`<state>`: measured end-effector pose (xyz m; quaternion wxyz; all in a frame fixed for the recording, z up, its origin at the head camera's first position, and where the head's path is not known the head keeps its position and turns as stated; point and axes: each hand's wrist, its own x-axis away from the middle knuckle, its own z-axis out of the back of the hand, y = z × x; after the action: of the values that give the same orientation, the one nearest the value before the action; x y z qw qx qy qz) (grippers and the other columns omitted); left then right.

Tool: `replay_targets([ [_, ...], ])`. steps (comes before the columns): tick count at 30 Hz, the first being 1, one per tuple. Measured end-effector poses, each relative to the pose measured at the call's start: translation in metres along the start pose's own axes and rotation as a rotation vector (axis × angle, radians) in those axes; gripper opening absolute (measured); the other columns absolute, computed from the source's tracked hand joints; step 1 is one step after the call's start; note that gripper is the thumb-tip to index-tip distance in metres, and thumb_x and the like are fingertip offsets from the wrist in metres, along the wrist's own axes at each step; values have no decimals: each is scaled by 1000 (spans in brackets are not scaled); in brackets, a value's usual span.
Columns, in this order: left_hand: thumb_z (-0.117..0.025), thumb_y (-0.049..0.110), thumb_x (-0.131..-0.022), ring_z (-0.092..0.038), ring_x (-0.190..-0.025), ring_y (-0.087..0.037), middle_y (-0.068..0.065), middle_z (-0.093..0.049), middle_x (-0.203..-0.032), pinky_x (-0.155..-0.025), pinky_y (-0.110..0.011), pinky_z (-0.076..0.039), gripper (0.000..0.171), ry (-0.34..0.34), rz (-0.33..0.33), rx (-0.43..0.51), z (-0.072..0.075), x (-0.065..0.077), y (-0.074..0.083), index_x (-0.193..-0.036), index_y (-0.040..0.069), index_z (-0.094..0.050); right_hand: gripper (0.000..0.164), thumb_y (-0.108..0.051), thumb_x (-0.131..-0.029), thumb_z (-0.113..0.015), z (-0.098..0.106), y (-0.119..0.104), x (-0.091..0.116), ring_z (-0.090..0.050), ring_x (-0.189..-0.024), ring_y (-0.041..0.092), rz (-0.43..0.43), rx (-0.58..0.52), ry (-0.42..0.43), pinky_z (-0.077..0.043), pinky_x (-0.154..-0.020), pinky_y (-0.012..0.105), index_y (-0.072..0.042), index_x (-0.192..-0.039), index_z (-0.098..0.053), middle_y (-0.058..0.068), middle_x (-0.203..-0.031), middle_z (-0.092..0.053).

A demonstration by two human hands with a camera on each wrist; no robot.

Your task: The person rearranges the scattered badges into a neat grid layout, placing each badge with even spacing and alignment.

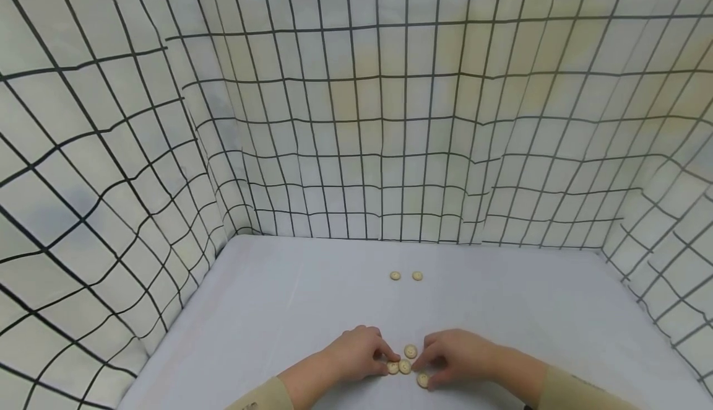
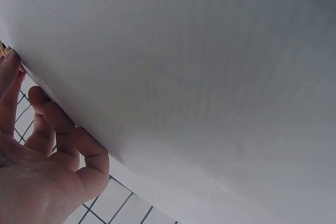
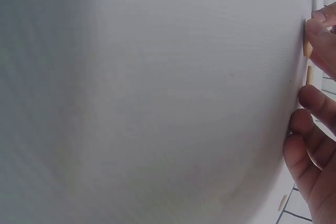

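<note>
Several pale round wooden buttons lie in a small cluster near the front of the table. My left hand (image 1: 359,354) holds the leftmost button (image 1: 393,368) between thumb and index finger; in the left wrist view only a sliver of that button (image 2: 4,51) shows. Touching it on the right is a second button (image 1: 405,366), and another button (image 1: 410,351) lies just behind. With thumb and index finger my right hand (image 1: 459,357) pinches the front right button (image 1: 423,379), seen edge-on as a thin disc (image 3: 308,46) in the right wrist view.
Farther back, two more buttons lie side by side, a left one (image 1: 395,275) and a right one (image 1: 417,275). White cloth covers the table (image 1: 267,298). Pale walls with a black grid (image 1: 362,100) enclose it at the back and both sides.
</note>
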<state>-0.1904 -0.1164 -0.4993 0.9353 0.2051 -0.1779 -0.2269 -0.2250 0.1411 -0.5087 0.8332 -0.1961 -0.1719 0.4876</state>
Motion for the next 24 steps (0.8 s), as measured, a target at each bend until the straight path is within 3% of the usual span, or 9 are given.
replay_targets([
  [24, -79, 32, -83, -45, -71, -4, 16, -50, -79, -62, -24, -40, 25, 10, 5, -17, -2, -1, 0, -107, 39, -77, 26, -41, -82, -79, -2, 1, -4, -43, -70, -5, -47, -35, -21, -40, -63, 17, -35, -107, -77, -24, -83, -53],
])
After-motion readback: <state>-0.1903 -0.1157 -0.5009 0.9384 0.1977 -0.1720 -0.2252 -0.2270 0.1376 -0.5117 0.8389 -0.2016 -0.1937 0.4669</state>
